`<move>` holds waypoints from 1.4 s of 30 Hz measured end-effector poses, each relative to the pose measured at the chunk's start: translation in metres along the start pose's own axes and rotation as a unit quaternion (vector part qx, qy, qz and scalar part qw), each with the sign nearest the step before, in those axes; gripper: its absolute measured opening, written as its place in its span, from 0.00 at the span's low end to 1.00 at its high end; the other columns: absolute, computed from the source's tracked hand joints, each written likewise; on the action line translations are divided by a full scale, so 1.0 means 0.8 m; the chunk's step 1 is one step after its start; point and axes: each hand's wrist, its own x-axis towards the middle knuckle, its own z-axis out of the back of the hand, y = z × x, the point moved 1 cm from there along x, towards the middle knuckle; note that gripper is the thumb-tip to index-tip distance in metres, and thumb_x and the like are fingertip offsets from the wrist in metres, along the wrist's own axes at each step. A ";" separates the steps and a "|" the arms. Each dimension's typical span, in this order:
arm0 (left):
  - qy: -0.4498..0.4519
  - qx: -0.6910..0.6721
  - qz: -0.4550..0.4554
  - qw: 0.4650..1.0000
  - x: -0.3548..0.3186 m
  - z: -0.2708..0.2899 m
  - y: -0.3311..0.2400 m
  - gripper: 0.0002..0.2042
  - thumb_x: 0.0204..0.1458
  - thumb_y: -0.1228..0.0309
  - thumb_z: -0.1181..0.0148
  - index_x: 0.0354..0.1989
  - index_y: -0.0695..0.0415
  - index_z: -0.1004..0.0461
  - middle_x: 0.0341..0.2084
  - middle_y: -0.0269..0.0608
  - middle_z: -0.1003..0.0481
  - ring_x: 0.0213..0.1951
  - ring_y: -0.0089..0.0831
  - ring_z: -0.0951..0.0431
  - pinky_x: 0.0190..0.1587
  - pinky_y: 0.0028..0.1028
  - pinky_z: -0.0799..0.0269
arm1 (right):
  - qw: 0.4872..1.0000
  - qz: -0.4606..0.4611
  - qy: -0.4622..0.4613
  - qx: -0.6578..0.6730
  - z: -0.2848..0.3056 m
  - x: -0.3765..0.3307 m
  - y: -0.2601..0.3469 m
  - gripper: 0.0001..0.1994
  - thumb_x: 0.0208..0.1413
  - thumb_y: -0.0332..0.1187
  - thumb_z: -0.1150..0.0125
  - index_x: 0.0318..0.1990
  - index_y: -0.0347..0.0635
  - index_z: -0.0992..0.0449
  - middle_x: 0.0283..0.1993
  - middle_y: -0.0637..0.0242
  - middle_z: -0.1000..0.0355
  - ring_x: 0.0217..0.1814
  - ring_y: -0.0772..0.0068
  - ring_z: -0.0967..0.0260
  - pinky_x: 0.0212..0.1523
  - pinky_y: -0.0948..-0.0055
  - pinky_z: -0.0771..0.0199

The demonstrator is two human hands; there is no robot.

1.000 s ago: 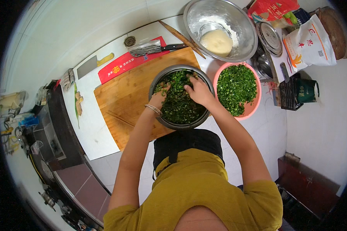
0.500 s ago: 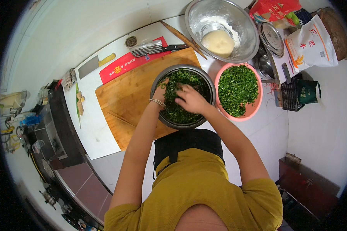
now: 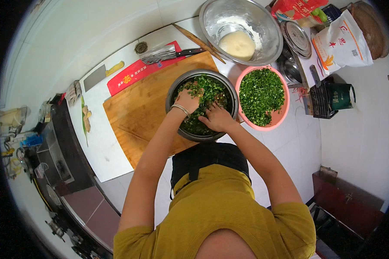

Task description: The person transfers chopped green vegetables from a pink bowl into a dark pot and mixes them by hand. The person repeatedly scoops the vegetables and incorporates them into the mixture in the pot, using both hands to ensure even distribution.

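Both my hands are inside a round metal basin (image 3: 173, 123) of chopped greens (image 3: 212, 88), which sits on the right part of a wooden cutting board (image 3: 136, 110). My left hand (image 3: 188, 101), with bangles at its wrist, reaches into the left side. Bits of green cover its fingers, so their shape is hidden. Lower on the right, my right hand (image 3: 218, 118) rests on the greens with its fingers spread and the tips partly sunk in. Touching or nearly touching the basin's right side is a pink basin (image 3: 275, 121), also holding chopped greens.
Behind the board stands a large steel bowl (image 3: 270, 45) with a ball of dough (image 3: 237, 45). A rolling pin (image 3: 196, 41), a black-handled knife (image 3: 190, 52) and a yellow-handled cleaver (image 3: 95, 78) lie along the back. Ginger (image 3: 87, 118) is at the left; a white sack (image 3: 343, 43) stands far right.
My left hand has come right and a little down over the greens. The right hand has gone lower, onto the greens with fingers spread. The whole view has shifted slightly.
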 end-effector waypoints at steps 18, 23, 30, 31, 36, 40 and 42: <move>0.183 0.156 -0.077 0.968 -0.043 0.022 -0.038 0.19 0.43 0.66 0.44 0.44 0.58 0.32 0.38 0.48 0.30 0.46 0.41 0.32 0.50 0.33 0.34 | 0.850 -0.073 -0.207 0.479 -0.040 0.004 -0.037 0.26 0.49 0.39 0.52 0.54 0.30 0.37 0.59 0.41 0.46 0.61 0.47 0.50 0.61 0.67 0.53; 0.224 0.156 0.026 0.962 -0.050 0.006 -0.034 0.18 0.47 0.65 0.48 0.47 0.57 0.31 0.49 0.48 0.35 0.51 0.39 0.36 0.53 0.34 0.36 | 0.958 -0.069 -0.117 0.254 -0.019 0.014 -0.007 0.31 0.58 0.51 0.71 0.58 0.33 0.42 0.59 0.45 0.45 0.64 0.46 0.53 0.63 0.59 0.55; 0.234 0.154 -0.003 0.960 -0.025 -0.010 -0.015 0.17 0.50 0.65 0.53 0.48 0.56 0.32 0.49 0.48 0.35 0.51 0.43 0.37 0.54 0.36 0.39 | 0.969 -0.090 0.030 0.226 0.052 0.035 -0.013 0.30 0.58 0.52 0.69 0.50 0.33 0.34 0.54 0.44 0.39 0.58 0.47 0.44 0.59 0.60 0.47; 0.266 0.156 -0.024 0.951 -0.020 -0.009 -0.009 0.17 0.50 0.66 0.53 0.48 0.56 0.32 0.49 0.48 0.34 0.51 0.44 0.37 0.54 0.37 0.39 | 0.964 -0.113 0.060 0.232 0.080 0.020 -0.001 0.29 0.58 0.52 0.67 0.49 0.32 0.33 0.53 0.44 0.37 0.57 0.47 0.43 0.58 0.61 0.46; 0.184 0.093 0.040 0.978 -0.078 0.036 -0.016 0.22 0.53 0.62 0.54 0.55 0.59 0.40 0.52 0.44 0.36 0.46 0.40 0.32 0.48 0.35 0.32 | 0.890 -0.125 -0.092 0.429 0.047 0.003 -0.032 0.27 0.57 0.48 0.58 0.52 0.29 0.37 0.53 0.44 0.37 0.57 0.51 0.41 0.55 0.66 0.44; 0.200 0.115 0.094 0.968 -0.078 -0.012 0.017 0.19 0.57 0.63 0.61 0.52 0.60 0.38 0.51 0.45 0.35 0.46 0.37 0.31 0.46 0.36 0.34 | 0.789 -0.243 -0.102 0.555 -0.004 0.005 -0.031 0.26 0.57 0.44 0.54 0.54 0.31 0.41 0.47 0.57 0.34 0.45 0.65 0.36 0.47 0.69 0.37; 0.183 0.223 0.034 0.957 -0.092 -0.004 -0.012 0.17 0.57 0.64 0.62 0.48 0.58 0.32 0.48 0.46 0.33 0.44 0.37 0.29 0.45 0.38 0.34 | 0.781 -0.303 -0.097 0.537 -0.021 0.010 -0.025 0.31 0.55 0.49 0.55 0.56 0.27 0.44 0.55 0.48 0.41 0.56 0.53 0.43 0.54 0.64 0.43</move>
